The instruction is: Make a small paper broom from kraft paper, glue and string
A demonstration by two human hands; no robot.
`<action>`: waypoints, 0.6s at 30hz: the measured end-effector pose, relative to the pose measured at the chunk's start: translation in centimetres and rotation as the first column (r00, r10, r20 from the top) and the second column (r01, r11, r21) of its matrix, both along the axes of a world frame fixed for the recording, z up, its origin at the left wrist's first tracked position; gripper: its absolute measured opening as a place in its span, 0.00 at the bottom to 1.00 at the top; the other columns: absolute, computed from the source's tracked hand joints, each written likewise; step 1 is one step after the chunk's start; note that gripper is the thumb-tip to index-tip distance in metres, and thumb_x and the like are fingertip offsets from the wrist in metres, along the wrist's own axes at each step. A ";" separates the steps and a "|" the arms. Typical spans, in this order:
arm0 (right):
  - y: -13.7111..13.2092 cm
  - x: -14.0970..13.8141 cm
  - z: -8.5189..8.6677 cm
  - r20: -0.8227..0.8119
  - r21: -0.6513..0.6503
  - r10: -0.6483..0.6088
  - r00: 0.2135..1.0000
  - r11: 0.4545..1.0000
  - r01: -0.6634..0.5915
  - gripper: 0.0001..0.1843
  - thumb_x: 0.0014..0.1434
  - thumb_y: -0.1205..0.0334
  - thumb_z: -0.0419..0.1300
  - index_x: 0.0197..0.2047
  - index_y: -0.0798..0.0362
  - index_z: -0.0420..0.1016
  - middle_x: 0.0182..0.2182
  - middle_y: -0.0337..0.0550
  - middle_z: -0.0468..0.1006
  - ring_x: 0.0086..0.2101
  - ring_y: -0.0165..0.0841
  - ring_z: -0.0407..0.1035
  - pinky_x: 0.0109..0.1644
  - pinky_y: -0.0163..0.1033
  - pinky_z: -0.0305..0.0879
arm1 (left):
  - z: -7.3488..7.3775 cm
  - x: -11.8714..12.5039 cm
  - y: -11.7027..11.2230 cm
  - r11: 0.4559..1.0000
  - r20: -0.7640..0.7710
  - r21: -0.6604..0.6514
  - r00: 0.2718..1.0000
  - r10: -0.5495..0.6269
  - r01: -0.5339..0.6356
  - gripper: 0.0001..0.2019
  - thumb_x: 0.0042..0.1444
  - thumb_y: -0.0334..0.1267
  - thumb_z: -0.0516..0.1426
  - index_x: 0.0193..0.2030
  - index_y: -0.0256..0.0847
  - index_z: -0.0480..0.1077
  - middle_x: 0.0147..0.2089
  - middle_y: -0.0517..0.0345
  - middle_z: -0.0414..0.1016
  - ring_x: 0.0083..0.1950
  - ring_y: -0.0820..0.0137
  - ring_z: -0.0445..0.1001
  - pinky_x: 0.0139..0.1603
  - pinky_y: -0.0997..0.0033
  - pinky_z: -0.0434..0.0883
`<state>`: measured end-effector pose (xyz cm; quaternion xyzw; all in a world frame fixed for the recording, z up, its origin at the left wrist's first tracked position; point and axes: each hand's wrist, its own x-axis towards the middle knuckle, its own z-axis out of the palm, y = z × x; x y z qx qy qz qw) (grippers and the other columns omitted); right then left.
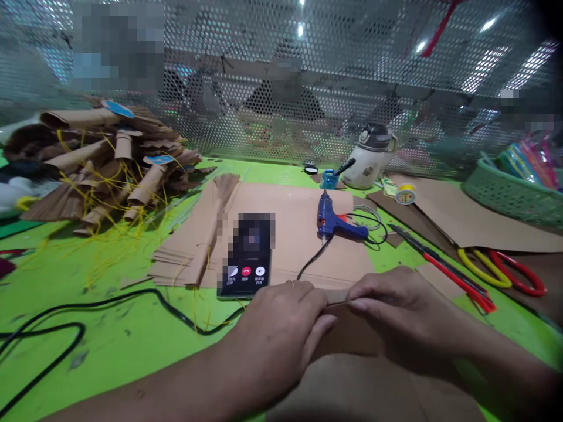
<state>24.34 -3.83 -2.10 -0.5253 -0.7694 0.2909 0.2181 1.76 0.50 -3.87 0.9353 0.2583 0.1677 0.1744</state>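
Both hands meet at a folded piece of brown kraft paper (pixel 352 331) near the front of the green table. My left hand (pixel 285 322) has its fingers bent over the paper's upper edge, with the thumb below. My right hand (pixel 400 310) pinches the same edge between thumb and fingers, a short way to the right. A smartphone (pixel 246 264) showing a call screen lies beyond my left hand. Past the paper, a blue hot glue gun (pixel 332 220) rests on a stack of kraft sheets (pixel 290 199).
Rolled, pleated paper pieces with yellow strings (pixel 109 164) pile up at left. A black cable (pixel 132 293) crosses the table. At right lie scissors (pixel 519 272), a red utility knife (pixel 457 275) and a green basket (pixel 510 193). A white bottle (pixel 365 164) stands before the perforated metal screen (pixel 246 76).
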 end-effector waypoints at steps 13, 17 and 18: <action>-1.6 0.9 0.3 0.110 0.033 0.014 0.994 0.999 -0.018 0.07 0.62 0.58 0.59 0.39 0.45 0.79 0.32 0.40 0.81 0.33 0.36 0.76 0.36 0.34 0.71 | -1.2 0.1 0.1 0.945 0.184 0.320 0.983 0.000 -0.060 0.10 0.55 0.33 0.58 0.24 0.40 0.63 0.27 0.59 0.63 0.29 0.71 0.59 0.25 0.70 0.48; -1.7 1.1 0.7 0.071 0.063 0.005 0.997 0.998 -0.010 0.05 0.59 0.57 0.61 0.37 0.43 0.80 0.30 0.39 0.82 0.32 0.36 0.77 0.36 0.33 0.74 | -1.2 -0.2 -0.1 0.970 0.204 0.243 0.976 -0.071 0.020 0.09 0.59 0.35 0.56 0.28 0.41 0.64 0.26 0.62 0.64 0.26 0.73 0.60 0.24 0.72 0.52; -1.7 1.2 0.7 0.060 0.078 -0.022 0.998 0.997 0.018 0.05 0.58 0.56 0.63 0.37 0.42 0.81 0.31 0.39 0.82 0.31 0.36 0.77 0.35 0.33 0.75 | -1.2 -0.2 -0.1 0.979 0.197 0.198 0.977 -0.084 0.044 0.09 0.60 0.36 0.55 0.29 0.41 0.64 0.26 0.63 0.65 0.26 0.74 0.62 0.25 0.73 0.54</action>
